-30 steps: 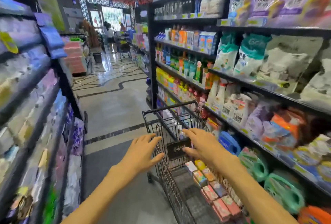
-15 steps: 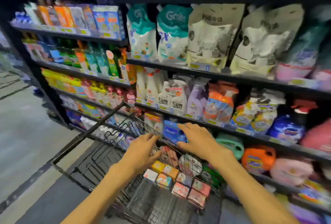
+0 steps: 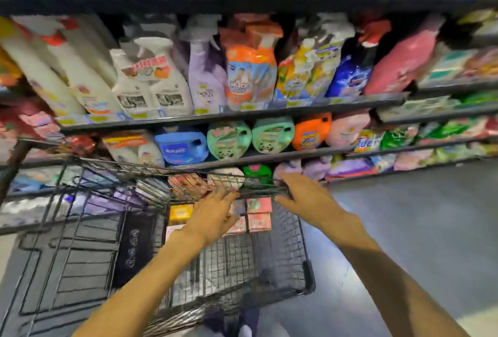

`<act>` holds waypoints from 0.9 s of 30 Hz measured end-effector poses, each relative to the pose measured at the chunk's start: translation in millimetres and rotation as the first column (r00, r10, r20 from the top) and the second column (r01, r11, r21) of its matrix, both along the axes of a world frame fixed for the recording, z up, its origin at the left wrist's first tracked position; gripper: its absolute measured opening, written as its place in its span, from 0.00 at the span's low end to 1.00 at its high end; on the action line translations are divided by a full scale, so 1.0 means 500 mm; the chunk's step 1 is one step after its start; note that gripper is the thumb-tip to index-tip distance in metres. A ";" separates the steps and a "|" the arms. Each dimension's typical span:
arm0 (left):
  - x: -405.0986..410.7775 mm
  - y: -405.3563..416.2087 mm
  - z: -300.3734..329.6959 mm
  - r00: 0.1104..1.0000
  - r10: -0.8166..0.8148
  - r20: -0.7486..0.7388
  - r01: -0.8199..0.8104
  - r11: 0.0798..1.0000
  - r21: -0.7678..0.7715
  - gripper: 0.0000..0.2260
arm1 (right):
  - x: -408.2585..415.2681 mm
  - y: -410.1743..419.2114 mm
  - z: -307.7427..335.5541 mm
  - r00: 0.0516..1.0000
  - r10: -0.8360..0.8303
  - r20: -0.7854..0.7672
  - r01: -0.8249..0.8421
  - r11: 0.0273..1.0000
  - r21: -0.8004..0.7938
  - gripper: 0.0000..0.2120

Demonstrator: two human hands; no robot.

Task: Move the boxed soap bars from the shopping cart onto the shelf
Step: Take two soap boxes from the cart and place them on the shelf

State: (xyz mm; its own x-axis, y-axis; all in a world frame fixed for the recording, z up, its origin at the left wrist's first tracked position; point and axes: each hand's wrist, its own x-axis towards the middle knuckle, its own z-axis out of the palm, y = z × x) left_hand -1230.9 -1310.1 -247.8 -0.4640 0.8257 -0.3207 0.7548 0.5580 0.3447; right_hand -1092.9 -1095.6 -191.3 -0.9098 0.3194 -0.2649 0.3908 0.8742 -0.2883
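Shopping cart [image 3: 285, 242] — dark wire mesh, metal, showing a matt coated finish. Boxed soap bars [image 3: 259, 214], lying just beyond the left hand [image 3: 213, 218] fingertips — printed card, catching a slight sheen. Bottles and jugs [image 3: 229, 140] above the fingers are reading as smooth glossy plastic. Shelf [image 3: 242, 114] edge — dark, matt. Floor [image 3: 417, 229] right of the right hand [image 3: 310, 199] is looking smooth, faintly reflective.

Cart rim [image 3: 188, 172] betw. grips & shelf [image 3: 242, 157].
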 end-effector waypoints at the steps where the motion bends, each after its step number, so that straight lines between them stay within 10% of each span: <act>1: -0.004 0.001 -0.040 1.000 0.006 0.022 -0.005 0.999 -0.034 0.26 | 0.002 -0.004 -0.032 0.999 -0.020 0.025 0.021 0.999 -0.031 0.29; 17: -0.024 0.045 -0.594 0.843 0.458 0.283 -0.436 0.889 -0.139 0.29 | 0.006 -0.028 -0.519 0.970 -0.070 0.233 0.096 0.990 -0.103 0.27; 27: -0.014 0.075 -0.704 0.722 0.639 0.263 -0.630 0.765 -0.129 0.27 | -0.009 -0.013 -0.617 0.974 -0.088 0.209 0.116 0.985 -0.129 0.26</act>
